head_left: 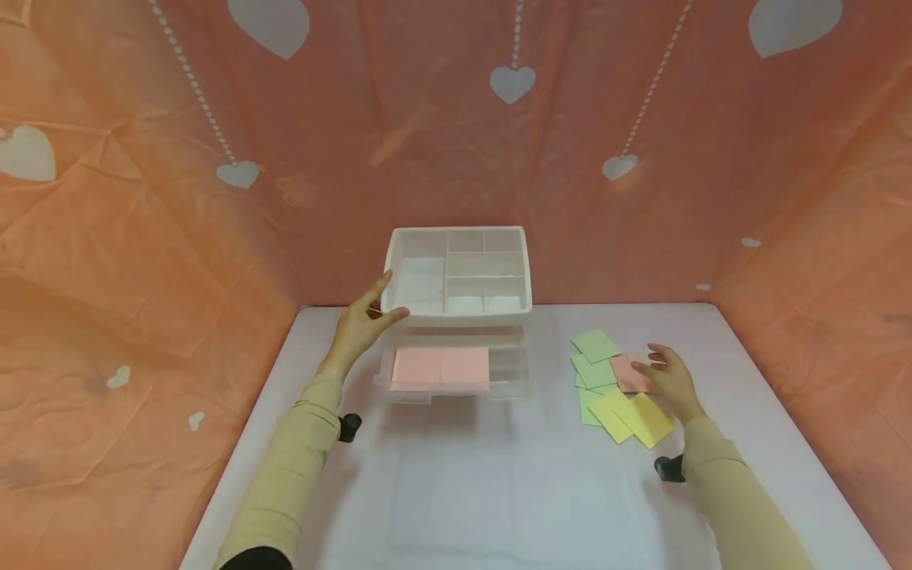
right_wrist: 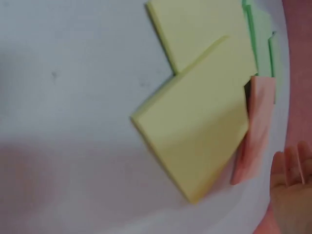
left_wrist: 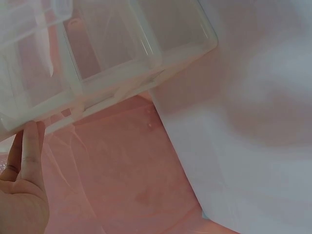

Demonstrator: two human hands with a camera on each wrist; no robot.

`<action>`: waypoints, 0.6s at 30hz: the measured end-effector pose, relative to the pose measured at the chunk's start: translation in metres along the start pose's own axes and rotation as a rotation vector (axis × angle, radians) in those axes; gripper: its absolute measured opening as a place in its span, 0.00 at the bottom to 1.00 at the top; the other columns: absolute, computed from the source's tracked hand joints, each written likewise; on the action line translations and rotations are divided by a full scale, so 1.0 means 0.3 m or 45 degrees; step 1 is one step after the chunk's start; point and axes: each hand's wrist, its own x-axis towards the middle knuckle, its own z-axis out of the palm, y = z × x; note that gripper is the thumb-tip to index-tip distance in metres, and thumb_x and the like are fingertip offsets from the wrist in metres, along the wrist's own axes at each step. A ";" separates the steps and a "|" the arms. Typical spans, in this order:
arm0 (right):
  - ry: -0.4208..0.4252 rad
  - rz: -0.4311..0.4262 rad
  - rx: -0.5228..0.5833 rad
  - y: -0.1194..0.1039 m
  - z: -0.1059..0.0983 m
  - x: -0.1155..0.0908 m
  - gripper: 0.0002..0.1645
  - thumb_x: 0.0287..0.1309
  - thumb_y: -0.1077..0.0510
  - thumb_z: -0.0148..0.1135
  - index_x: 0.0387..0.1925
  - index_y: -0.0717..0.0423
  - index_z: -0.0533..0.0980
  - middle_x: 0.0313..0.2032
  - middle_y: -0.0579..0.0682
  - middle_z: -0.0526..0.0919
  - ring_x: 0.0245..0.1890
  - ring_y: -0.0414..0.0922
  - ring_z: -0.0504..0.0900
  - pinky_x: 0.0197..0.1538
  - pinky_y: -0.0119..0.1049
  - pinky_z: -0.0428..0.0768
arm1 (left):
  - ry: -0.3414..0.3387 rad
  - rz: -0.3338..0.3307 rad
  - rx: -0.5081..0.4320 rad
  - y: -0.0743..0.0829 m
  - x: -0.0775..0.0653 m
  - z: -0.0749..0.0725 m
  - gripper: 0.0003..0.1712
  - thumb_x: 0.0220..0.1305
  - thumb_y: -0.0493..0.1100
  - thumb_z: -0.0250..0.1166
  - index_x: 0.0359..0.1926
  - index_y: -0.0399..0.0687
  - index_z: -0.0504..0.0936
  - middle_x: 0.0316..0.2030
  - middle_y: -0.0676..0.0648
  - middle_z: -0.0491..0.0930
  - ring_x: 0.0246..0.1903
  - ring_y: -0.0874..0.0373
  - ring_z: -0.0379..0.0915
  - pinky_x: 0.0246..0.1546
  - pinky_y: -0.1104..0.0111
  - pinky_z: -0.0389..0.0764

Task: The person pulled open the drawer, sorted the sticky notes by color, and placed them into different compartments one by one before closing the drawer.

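Note:
My left hand (head_left: 359, 328) rests against the left front corner of a white plastic drawer organizer (head_left: 461, 321), thumb at the front and straight fingers along the side. In the left wrist view its fingers (left_wrist: 32, 153) touch the organizer's edge. Two pink sticky note pads (head_left: 442, 366) lie side by side in the pulled-out clear drawer (head_left: 508, 372). My right hand (head_left: 673, 384), fingers loosely bent, is beside and partly over another pink sticky note pad (head_left: 627, 374) on the table. Nothing shows in its grasp. Yellow sticky note pads (right_wrist: 195, 117) and green ones (head_left: 594, 372) lie around it.
The organizer's top tray (head_left: 420, 281) is divided into several compartments. A white cloth covers the table (head_left: 499, 491). Orange sheeting with white hearts (head_left: 456, 150) hangs behind and at both sides.

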 end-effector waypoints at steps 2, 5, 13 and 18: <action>-0.004 0.059 -0.008 0.017 0.010 -0.001 0.45 0.64 0.46 0.53 0.69 0.69 0.48 0.63 0.74 0.54 0.63 0.68 0.57 0.58 0.56 0.69 | 0.002 0.000 -0.002 0.000 -0.001 -0.002 0.43 0.50 0.65 0.66 0.67 0.82 0.57 0.34 0.45 0.74 0.33 0.52 0.71 0.34 0.65 0.72; -0.017 0.145 -0.077 0.040 0.024 -0.007 0.47 0.63 0.46 0.54 0.68 0.72 0.45 0.63 0.77 0.52 0.62 0.70 0.55 0.61 0.61 0.62 | -0.006 0.000 -0.009 0.001 -0.004 -0.001 0.43 0.51 0.64 0.66 0.67 0.79 0.57 0.35 0.44 0.73 0.34 0.52 0.72 0.36 0.64 0.72; 0.034 0.285 -0.274 0.096 0.062 -0.011 0.51 0.57 0.49 0.61 0.66 0.77 0.46 0.60 0.76 0.57 0.58 0.70 0.55 0.58 0.60 0.60 | -0.014 -0.013 -0.016 0.007 -0.008 0.000 0.43 0.52 0.63 0.65 0.67 0.82 0.55 0.39 0.42 0.76 0.39 0.50 0.76 0.44 0.58 0.75; 0.058 0.284 -0.330 0.098 0.073 -0.006 0.49 0.56 0.49 0.60 0.64 0.78 0.50 0.58 0.77 0.59 0.55 0.70 0.55 0.55 0.60 0.60 | -0.004 -0.005 -0.011 0.008 -0.006 -0.001 0.43 0.52 0.63 0.66 0.68 0.79 0.56 0.37 0.42 0.75 0.37 0.50 0.76 0.43 0.58 0.75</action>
